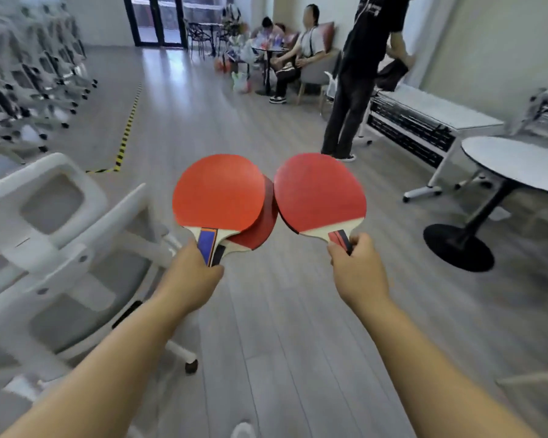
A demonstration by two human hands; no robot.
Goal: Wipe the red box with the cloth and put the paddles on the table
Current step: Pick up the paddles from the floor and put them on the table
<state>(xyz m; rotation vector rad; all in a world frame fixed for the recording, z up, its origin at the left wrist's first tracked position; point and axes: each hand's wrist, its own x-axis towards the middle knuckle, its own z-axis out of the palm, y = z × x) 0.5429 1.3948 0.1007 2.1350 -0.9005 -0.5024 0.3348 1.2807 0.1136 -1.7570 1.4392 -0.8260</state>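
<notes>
My left hand point(192, 275) grips the handles of two red paddles stacked together: the top one point(217, 194) has a blue handle, and the second point(261, 227) peeks out underneath to the right. My right hand point(356, 263) grips the handle of a third red paddle point(318, 194). All are held out in front of me above the wooden floor, blades nearly touching. A round white table point(519, 162) on a black pedestal stands to the right. No red box or cloth is in view.
A white office chair point(60, 241) stands close on my left. More chairs line the left wall. A person in black point(358, 77) stands ahead by a folded white table point(424, 121). Seated people and a small table are at the back.
</notes>
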